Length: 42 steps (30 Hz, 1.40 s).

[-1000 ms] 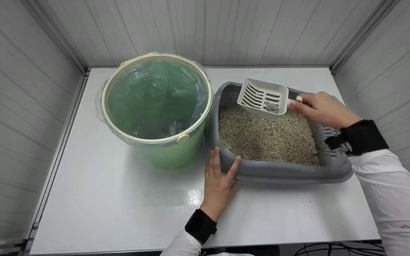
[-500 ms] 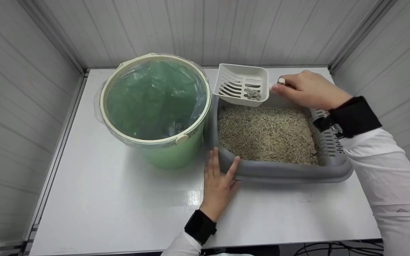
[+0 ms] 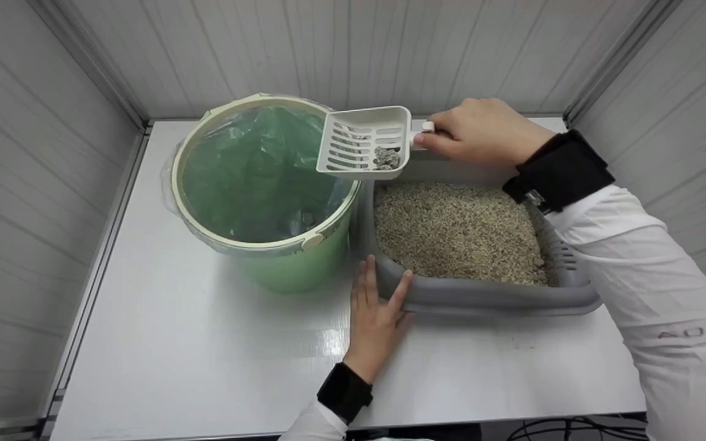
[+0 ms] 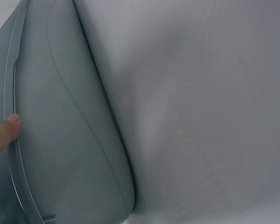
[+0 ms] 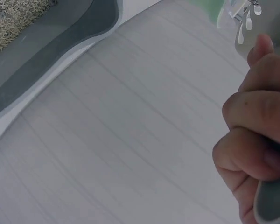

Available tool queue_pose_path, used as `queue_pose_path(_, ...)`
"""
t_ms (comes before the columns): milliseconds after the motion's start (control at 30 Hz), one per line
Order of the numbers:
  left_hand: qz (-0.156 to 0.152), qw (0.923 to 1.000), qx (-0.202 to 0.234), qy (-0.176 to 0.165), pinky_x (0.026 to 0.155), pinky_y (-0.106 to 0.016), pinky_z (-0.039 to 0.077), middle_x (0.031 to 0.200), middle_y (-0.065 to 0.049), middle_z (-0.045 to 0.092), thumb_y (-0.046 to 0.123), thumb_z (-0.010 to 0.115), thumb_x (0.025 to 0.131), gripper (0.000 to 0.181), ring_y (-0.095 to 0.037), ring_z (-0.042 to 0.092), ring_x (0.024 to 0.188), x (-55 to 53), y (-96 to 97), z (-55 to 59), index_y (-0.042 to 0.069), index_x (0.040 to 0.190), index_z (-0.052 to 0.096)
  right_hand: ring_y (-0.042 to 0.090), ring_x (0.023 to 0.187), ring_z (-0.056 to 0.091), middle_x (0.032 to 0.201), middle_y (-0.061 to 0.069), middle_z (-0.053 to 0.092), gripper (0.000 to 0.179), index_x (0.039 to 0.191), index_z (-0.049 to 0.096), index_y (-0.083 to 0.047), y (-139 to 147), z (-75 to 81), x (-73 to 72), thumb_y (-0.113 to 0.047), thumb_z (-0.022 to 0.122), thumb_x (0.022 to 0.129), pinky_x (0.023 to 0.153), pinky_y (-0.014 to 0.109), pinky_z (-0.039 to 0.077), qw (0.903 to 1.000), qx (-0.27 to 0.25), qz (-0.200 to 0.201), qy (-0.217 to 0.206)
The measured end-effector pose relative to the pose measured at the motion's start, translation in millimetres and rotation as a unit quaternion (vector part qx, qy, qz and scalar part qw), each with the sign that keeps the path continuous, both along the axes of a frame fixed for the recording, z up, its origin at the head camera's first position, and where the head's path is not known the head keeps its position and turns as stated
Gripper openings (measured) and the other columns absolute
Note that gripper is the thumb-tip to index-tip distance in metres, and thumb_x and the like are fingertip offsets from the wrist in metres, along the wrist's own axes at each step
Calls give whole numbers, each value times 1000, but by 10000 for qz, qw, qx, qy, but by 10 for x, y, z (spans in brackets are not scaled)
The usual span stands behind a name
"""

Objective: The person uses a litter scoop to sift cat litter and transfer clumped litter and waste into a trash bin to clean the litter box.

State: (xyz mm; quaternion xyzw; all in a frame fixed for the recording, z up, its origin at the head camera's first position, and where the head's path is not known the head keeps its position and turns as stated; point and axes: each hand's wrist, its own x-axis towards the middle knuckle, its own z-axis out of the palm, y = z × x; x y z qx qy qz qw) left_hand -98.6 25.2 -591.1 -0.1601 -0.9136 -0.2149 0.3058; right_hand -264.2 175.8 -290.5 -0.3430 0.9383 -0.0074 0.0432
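Transfer step, by my judgement. Right hand [image 3: 482, 131] grips scoop [image 3: 373, 136] by its handle; grey clump [image 3: 387, 158] left of those fingers. Scoop overlaps bin [image 3: 292, 272] rim; height above it unclear. Next calls for level shift farther left, open room there, then tipping. Left hand [image 3: 376, 315]: spread fingers touching litter tray [image 3: 482, 295].

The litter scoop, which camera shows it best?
The head view: most of the litter scoop shows clearly from above. Right wrist view: only parts, at the right edge. Left wrist view: none of it.
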Motion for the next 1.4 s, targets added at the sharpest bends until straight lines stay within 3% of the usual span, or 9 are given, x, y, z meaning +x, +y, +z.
queue_pose_path(267, 55, 10000, -26, 6, 105, -56, 33, 149, -31, 15, 41, 85, 62, 103, -45, 23, 137, 25, -26, 4, 35, 147, 28, 25, 61, 55, 68, 6, 56, 52, 83, 56, -8, -452, 171, 84, -54, 35, 97, 57, 41, 47, 9951, 797, 167, 558)
queue_pose_path(567, 93, 9999, -88, 15, 105, -56, 34, 148, -31, 16, 41, 84, 65, 105, -45, 24, 137, 28, -28, 15, 36, 149, 22, 15, 47, 35, 53, -1, 36, 42, 69, 45, -9, -873, 105, 241, -39, 42, 99, 45, 29, 31, 9711, 992, 672, 2063)
queue_pose_path(700, 57, 10000, -62, -14, 104, -57, 35, 149, -31, 16, 41, 83, 66, 102, -46, 26, 136, 31, -5, 21, 36, 148, 22, 11, 45, 31, 52, -1, 38, 37, 71, 51, -5, -922, -4, 318, -26, 42, 101, 42, 25, 28, 9351, 1019, 1413, 3085)
queue_pose_path(867, -8, 10000, 50, -56, 102, -58, 36, 150, -29, 14, 38, 85, 64, 104, -46, 26, 136, 32, 18, 21, 37, 147, 22, 13, 47, 46, 63, 5, 59, 30, 89, 62, 0, -897, -101, 415, -15, 39, 102, 45, 23, 35, 8538, 1131, 2334, 4514)
queue_pose_path(933, -27, 9999, 85, -64, 102, -58, 36, 150, -29, 14, 37, 86, 63, 106, -46, 26, 136, 29, 25, 21, 37, 147, 21, 14, 49, 51, 67, 6, 63, 31, 95, 65, 0, -879, -121, 436, -14, 38, 102, 45, 23, 37, 8273, 1091, 2532, 4895)
queue_pose_path(1033, -52, 9999, 114, -75, 102, -58, 36, 150, -29, 13, 36, 87, 62, 108, -46, 25, 136, 28, 29, 19, 38, 148, 21, 14, 51, 54, 68, 5, 65, 36, 94, 67, -1, -852, -141, 445, -16, 35, 103, 45, 22, 37, 8111, 981, 2648, 5122)
queue_pose_path(1100, -58, 9999, 109, -88, 103, -58, 36, 150, -29, 13, 36, 87, 63, 108, -46, 25, 136, 27, 27, 19, 38, 148, 21, 15, 51, 55, 70, 6, 66, 36, 94, 67, -1, -827, -148, 444, -17, 36, 103, 45, 22, 38, 8157, 896, 2645, 5065)
queue_pose_path(1167, -60, 9999, 96, -89, 103, -57, 35, 150, -29, 14, 36, 87, 63, 105, -46, 25, 136, 28, 23, 17, 37, 147, 23, 16, 51, 55, 71, 7, 67, 35, 94, 66, -1, -800, -153, 441, -20, 38, 102, 44, 23, 38, 8291, 763, 2560, 4912)
queue_pose_path(1400, 3, 10000, 18, -28, 103, -57, 36, 149, -30, 15, 36, 86, 63, 99, -46, 24, 137, 37, -3, 19, 34, 144, 29, 15, 42, 37, 55, 3, 51, 23, 76, 57, -5, -674, -162, 435, -22, 57, 91, 39, 28, 29, 9351, -519, 1453, 3191)
